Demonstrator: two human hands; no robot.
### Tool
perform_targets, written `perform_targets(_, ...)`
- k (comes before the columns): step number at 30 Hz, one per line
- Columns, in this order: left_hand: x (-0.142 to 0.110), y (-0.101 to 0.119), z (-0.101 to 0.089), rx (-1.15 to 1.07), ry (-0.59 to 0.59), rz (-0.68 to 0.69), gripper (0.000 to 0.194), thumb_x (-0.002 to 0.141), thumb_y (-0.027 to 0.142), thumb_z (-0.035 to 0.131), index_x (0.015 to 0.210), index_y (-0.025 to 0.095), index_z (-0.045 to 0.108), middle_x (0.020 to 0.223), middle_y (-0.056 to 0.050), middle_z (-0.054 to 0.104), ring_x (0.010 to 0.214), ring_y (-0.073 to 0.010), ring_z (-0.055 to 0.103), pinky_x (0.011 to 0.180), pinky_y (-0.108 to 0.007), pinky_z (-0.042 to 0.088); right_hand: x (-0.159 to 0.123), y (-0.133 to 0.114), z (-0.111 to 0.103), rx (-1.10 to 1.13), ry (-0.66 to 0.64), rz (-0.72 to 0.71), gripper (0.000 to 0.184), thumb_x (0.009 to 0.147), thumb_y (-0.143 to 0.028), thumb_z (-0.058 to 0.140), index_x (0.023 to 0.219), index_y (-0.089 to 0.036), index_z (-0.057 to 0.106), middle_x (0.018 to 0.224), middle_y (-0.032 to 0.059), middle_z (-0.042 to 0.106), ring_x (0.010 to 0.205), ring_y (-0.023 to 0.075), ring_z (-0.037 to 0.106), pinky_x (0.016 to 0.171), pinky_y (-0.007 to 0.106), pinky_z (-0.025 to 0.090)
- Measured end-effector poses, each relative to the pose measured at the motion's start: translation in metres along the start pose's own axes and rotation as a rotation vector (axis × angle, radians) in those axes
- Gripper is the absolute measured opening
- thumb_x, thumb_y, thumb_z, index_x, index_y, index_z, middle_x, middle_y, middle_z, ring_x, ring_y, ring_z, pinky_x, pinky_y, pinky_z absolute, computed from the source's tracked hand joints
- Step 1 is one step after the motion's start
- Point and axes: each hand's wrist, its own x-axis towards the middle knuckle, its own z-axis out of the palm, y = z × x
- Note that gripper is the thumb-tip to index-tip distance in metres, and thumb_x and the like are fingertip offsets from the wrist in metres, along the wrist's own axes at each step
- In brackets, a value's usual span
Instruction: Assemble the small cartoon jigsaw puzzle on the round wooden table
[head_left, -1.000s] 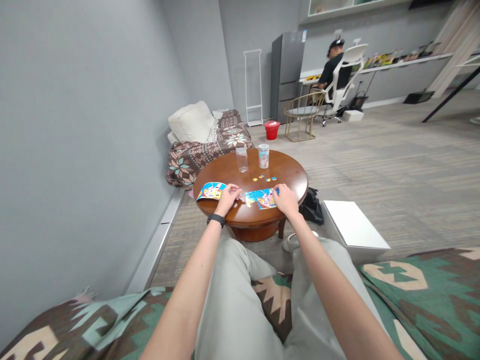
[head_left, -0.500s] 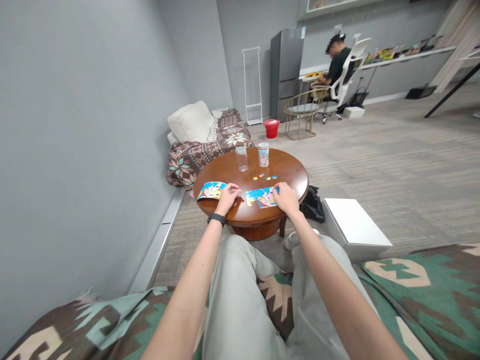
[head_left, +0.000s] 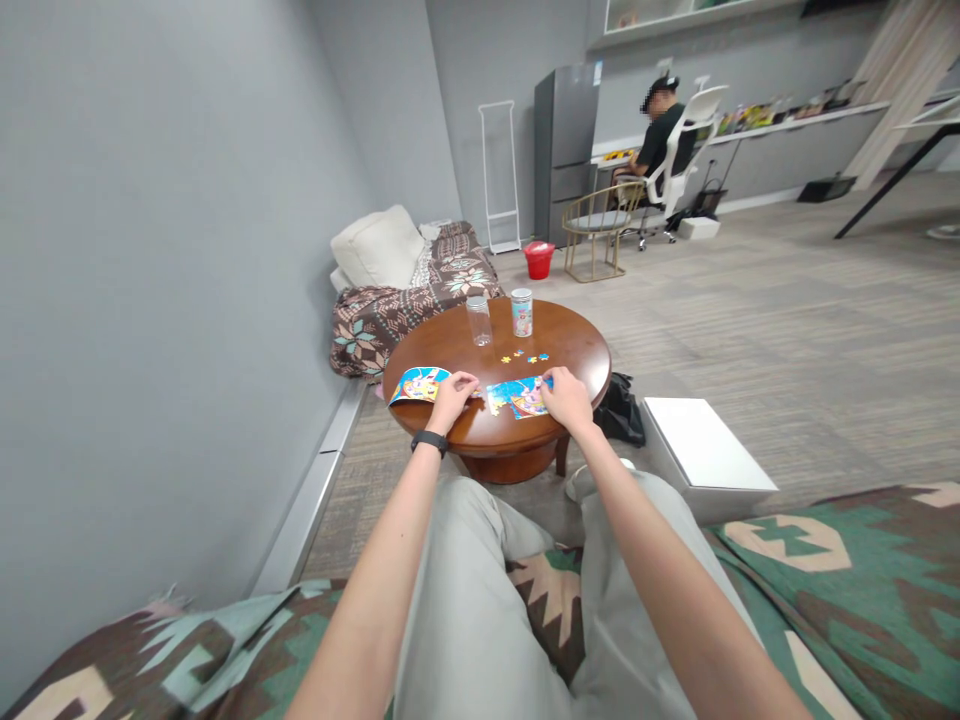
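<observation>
A partly built colourful jigsaw [head_left: 514, 397] lies on the round wooden table [head_left: 577, 352]. My right hand [head_left: 566, 398] rests at its right edge with fingers curled, pinching a blue piece. My left hand [head_left: 452, 393], with a black band at the wrist, sits curled between the jigsaw and a colourful picture sheet [head_left: 417, 385] at the table's left edge. A few loose pieces [head_left: 526, 356] lie farther back. A clear jar [head_left: 478, 320] and a printed can [head_left: 521, 312] stand at the far side.
A white box [head_left: 705, 458] and a black bag [head_left: 621, 409] sit on the floor right of the table. A patterned sofa with a cushion [head_left: 379, 247] lies beyond, with a red bucket [head_left: 538, 259], a gold chair [head_left: 597, 228] and a person seated at a desk [head_left: 658, 140].
The view shifted slightly; both hands stay at the jigsaw, the right hand having edged a little left along its right edge.
</observation>
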Motion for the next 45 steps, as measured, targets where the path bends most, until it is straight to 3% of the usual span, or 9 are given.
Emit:
perform_targets(4, -0.0001, -0.0014, 0.0001, -0.015, 0.017, -0.042, 0.015, 0.077, 0.030, 0.069, 0.080, 0.016, 0.067, 0.079, -0.006, 0.070, 0.074, -0.0187, 0.066, 0.075, -0.034, 0.053, 0.0000, 0.0003, -0.0002, 0.007, -0.012, 0.006, 0.021, 0.091, -0.023, 0.045, 0.104, -0.016, 0.061, 0.112, 0.0127, 0.065, 0.104, 0.0259, 0.060, 0.088, 0.036, 0.041)
perform_targets(16, -0.0018, 0.0003, 0.0000, -0.048, 0.018, -0.031, 0.026, 0.065, 0.029, 0.081, 0.085, 0.016, 0.069, 0.092, -0.008, 0.073, 0.090, -0.0216, 0.068, 0.091, -0.040, 0.052, 0.0002, 0.0010, -0.0013, -0.016, -0.021, 0.002, 0.021, 0.092, -0.024, 0.045, 0.103, -0.016, 0.061, 0.112, 0.0132, 0.065, 0.102, 0.0255, 0.060, 0.089, 0.036, 0.042)
perform_targets(23, -0.0018, 0.0033, 0.0033, -0.149, -0.011, -0.103, 0.031, 0.076, 0.043, 0.073, 0.087, 0.016, 0.062, 0.078, -0.005, 0.068, 0.071, -0.0173, 0.068, 0.068, -0.031, 0.054, 0.0004, -0.0004, -0.0016, -0.009, -0.025, 0.008, 0.022, 0.091, -0.023, 0.045, 0.104, -0.016, 0.061, 0.113, 0.0131, 0.064, 0.103, 0.0257, 0.060, 0.089, 0.036, 0.042)
perform_targets(33, -0.0033, 0.0044, -0.0004, -0.066, 0.005, -0.054, 0.018, 0.077, 0.034, 0.069, 0.080, 0.017, 0.062, 0.070, -0.001, 0.063, 0.057, -0.0121, 0.057, 0.059, -0.027, 0.048, 0.0006, 0.0015, 0.0018, 0.009, -0.001, 0.001, 0.022, 0.090, -0.023, 0.045, 0.103, -0.016, 0.061, 0.111, 0.0130, 0.065, 0.102, 0.0259, 0.059, 0.088, 0.036, 0.041)
perform_targets(39, -0.0017, 0.0036, 0.0000, -0.020, 0.041, -0.012, 0.012, 0.075, 0.021, 0.068, 0.085, 0.018, 0.063, 0.085, -0.004, 0.066, 0.078, -0.0169, 0.064, 0.073, -0.030, 0.051, 0.0006, 0.0004, -0.0008, 0.006, -0.018, 0.007, 0.021, 0.090, -0.023, 0.045, 0.102, -0.016, 0.061, 0.112, 0.0135, 0.064, 0.103, 0.0263, 0.059, 0.088, 0.036, 0.041)
perform_targets(45, -0.0033, 0.0031, -0.0008, -0.006, 0.036, -0.046, 0.014, 0.077, 0.023, 0.066, 0.089, 0.018, 0.061, 0.089, -0.005, 0.066, 0.082, -0.0170, 0.064, 0.069, -0.028, 0.051, 0.0009, 0.0003, -0.0004, -0.001, -0.021, 0.006, 0.021, 0.090, -0.023, 0.046, 0.103, -0.015, 0.061, 0.113, 0.0134, 0.064, 0.103, 0.0265, 0.060, 0.088, 0.036, 0.041)
